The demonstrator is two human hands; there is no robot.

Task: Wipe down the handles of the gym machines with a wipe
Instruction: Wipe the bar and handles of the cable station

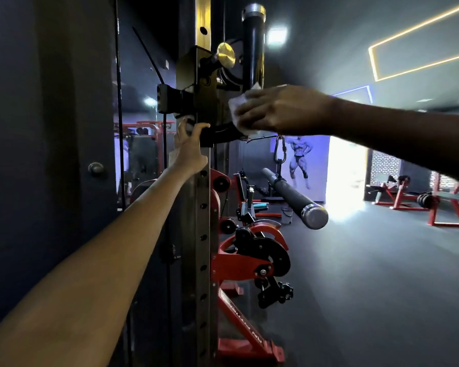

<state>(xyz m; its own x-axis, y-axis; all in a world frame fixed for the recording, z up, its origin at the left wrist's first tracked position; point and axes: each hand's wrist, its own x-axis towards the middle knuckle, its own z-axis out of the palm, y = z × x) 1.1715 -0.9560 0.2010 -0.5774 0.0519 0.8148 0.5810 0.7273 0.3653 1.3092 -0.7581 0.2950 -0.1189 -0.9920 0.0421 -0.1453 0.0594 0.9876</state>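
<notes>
white and crumpled, the wipe sits pressed against the base of the black upright handle on the pulley carriage, bunched under the right hand, whose fingers curl over it and clamp it to the machine. the left hand reaches up with its arm stretched out, fingers hooked over the black bracket on the perforated steel post.

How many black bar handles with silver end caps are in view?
2: one upright bar above the right hand holding the wipe, one hanging bar below it. Others may be hidden.
</notes>
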